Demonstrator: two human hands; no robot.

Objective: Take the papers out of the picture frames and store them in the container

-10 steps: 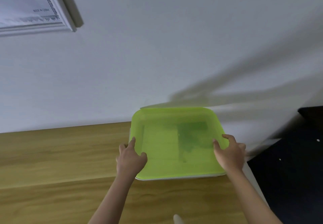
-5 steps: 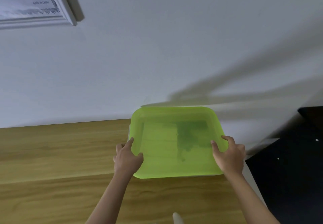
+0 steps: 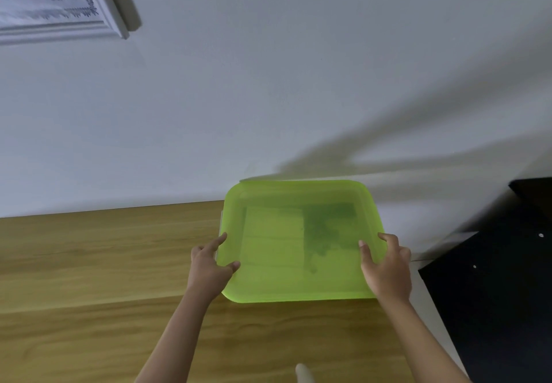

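A translucent lime-green lid (image 3: 298,239) covers the container on the wooden table (image 3: 89,263), near the wall. Papers show through it as a darker patch on the right half. My left hand (image 3: 209,266) grips the lid's left edge, thumb on top and fingers spread along the side. On the opposite edge my right hand (image 3: 386,266) holds the lid the same way. A white picture frame (image 3: 59,20) with a printed paper inside hangs on the wall at the upper left.
A black cabinet or box (image 3: 493,278) stands right of the table, close to the container. The grey wall (image 3: 283,83) rises directly behind the table. A small pale object (image 3: 303,373) pokes in at the bottom edge.
The lid has sunk slightly onto the container; the white rim seen under its front edge a second ago is now covered. Both hands stay on its sides.
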